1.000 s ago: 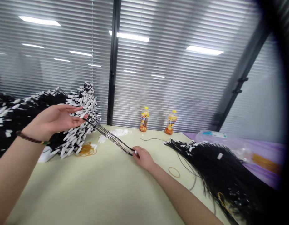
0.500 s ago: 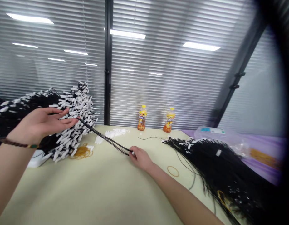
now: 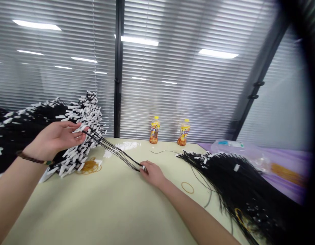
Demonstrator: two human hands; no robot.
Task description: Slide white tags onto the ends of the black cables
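A thin bundle of black cords (image 3: pixel 116 149) stretches between my two hands, above the pale table (image 3: pixel 101 211). My right hand (image 3: pixel 152 173) is closed in a pinch on its lower right end, where a bit of white shows at the fingertips. At the upper left end my left hand (image 3: pixel 63 136), palm up with fingers curled, has the cords between its fingers. Behind and beside my left hand is a big heap of black cords with white tags (image 3: pixel 89 115). Another pile of black cords (image 3: pixel 231 177) lies at the right.
Two yellow-capped bottles (image 3: pixel 154 131) (image 3: pixel 183 132) stand at the back edge. Loose white tags (image 3: pixel 125 145) and rubber bands (image 3: pixel 89 166) lie near the left heap. A single rubber band (image 3: pixel 187 188) is right of my right hand. A clear plastic container (image 3: pixel 229 144) sits back right.
My left hand has shifted slightly right, and its fingers have curled in on the cords. The strands between my hands are more spread out. My right hand is almost unmoved.
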